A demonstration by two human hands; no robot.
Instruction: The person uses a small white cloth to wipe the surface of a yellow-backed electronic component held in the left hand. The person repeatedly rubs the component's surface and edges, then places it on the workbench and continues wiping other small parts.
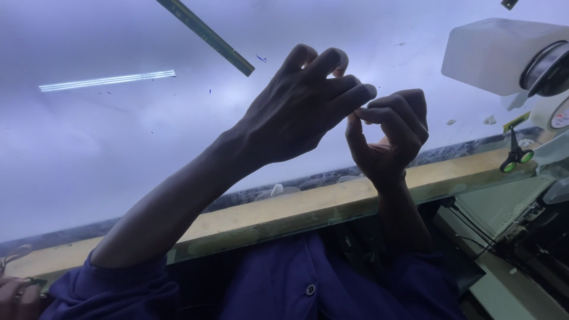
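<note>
Nearest the camera are the person's own blue sleeves and a buttoned blue shirt front (308, 288), pressed close against the wooden edge strip (308, 210) of a pale glass tabletop (118, 148). At the bottom left corner another hand (15, 296) shows partly, its fingers curled around something small and dark that cannot be made out.

Above the edge strip both forearms rise so that the hands meet over the glass, lifted clear of it — probably so fine work sits close to the eyes. The left hand (296, 109) has its back to the camera, fingers fanned and bent, their tips brought across to the right hand (391, 136). The right hand's fingers are curled in, thumb and forefinger pinched together where the two hands touch. Whatever is pinched there is too small or too hidden to see; whether the left grip is closed on anything cannot be told.

Further out on the right lie small scissors with green handles (514, 157), and beyond them a white plastic container (492, 53) on its side with a dark round cap. A long green strip (204, 35) lies diagonally across the far glass, and a bright white light bar (106, 80) shows in it.
</note>
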